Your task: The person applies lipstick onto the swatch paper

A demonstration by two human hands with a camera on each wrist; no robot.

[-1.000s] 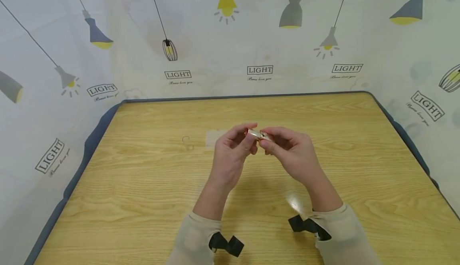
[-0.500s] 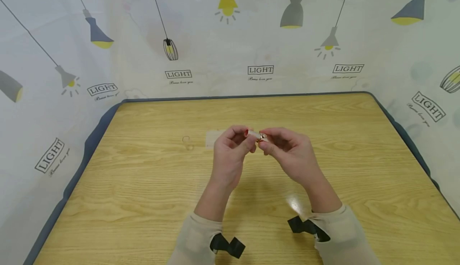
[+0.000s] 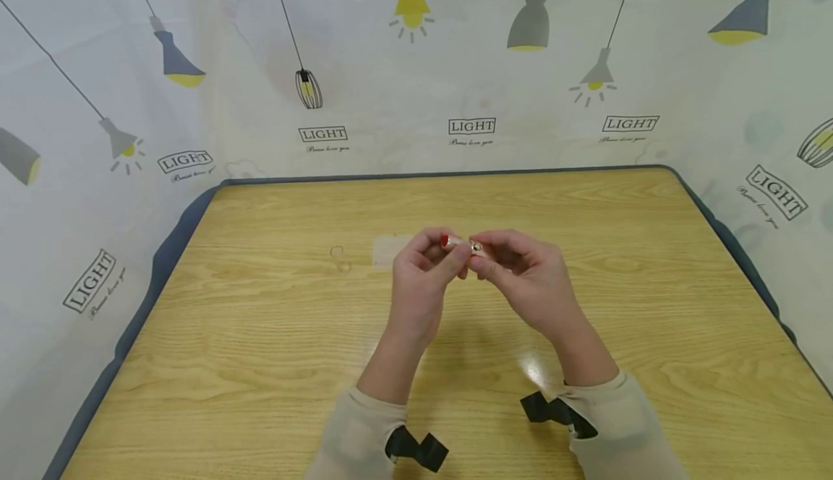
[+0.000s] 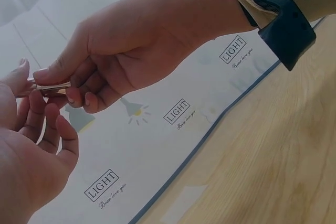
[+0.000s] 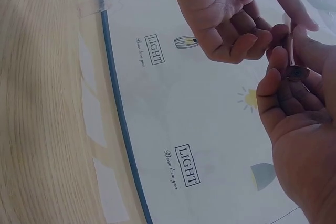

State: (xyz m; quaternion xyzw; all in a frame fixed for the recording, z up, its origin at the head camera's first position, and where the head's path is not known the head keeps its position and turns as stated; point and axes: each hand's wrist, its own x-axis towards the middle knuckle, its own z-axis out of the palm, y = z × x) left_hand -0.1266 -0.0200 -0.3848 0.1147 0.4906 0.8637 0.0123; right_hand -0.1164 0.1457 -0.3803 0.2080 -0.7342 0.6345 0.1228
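A slim, shiny gold lipstick [image 3: 453, 243] with a red left end is held above the table between both hands. My left hand [image 3: 419, 281] pinches its left part between thumb and fingers, the red end showing past the thumb. At the other end, my right hand [image 3: 536, 281] grips it with thumb and fingertips. From the left wrist, the lipstick [image 4: 55, 88] appears as a short metallic tube partly covered by fingers. The right wrist view shows its dark round end [image 5: 297, 73] beside the right hand's fingers.
Behind the hands, a pale translucent patch [image 3: 387, 251] lies flat on the wooden table [image 3: 260, 335]. To its left is a thin, small loop [image 3: 336, 251]. A white cloth backdrop [image 3: 390, 155] printed with lamps surrounds the table.
My left hand has turned and shifted slightly to the right along the lipstick. Its left end now shows more red. The right hand stays almost still.
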